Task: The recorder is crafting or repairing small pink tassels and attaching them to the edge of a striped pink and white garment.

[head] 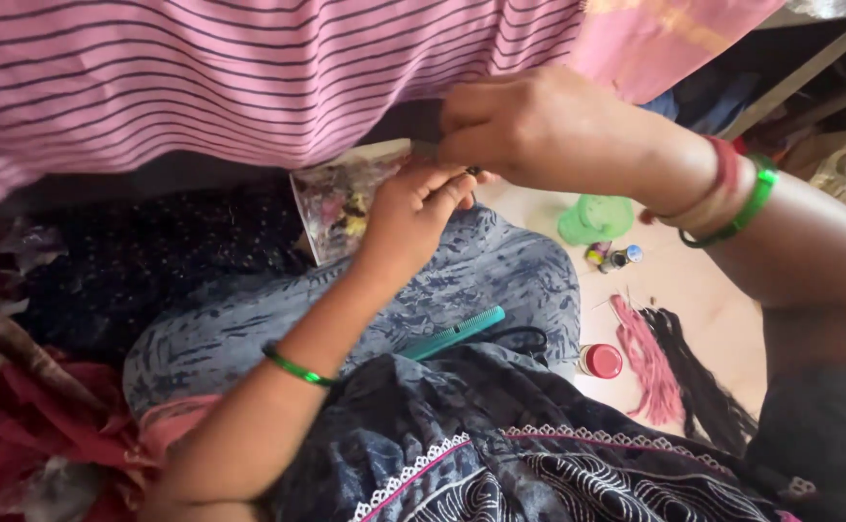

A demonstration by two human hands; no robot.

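Observation:
My left hand (413,208) and my right hand (539,126) meet in front of me, fingertips pinched together on a tiny dark object (472,171) that is too small to identify. Just behind the left hand lies a clear plastic pouch (341,198) with small coloured bits inside. A green bangle circles my left wrist; green and red bangles sit on my right wrist. A pink striped cloth (201,77) hangs above both hands.
A teal comb (457,332) rests on my blue patterned lap. On the floor to the right are a green cup (594,218), small thread spools (614,256), a red-lidded jar (601,361), and pink and black tassel bundles (674,372).

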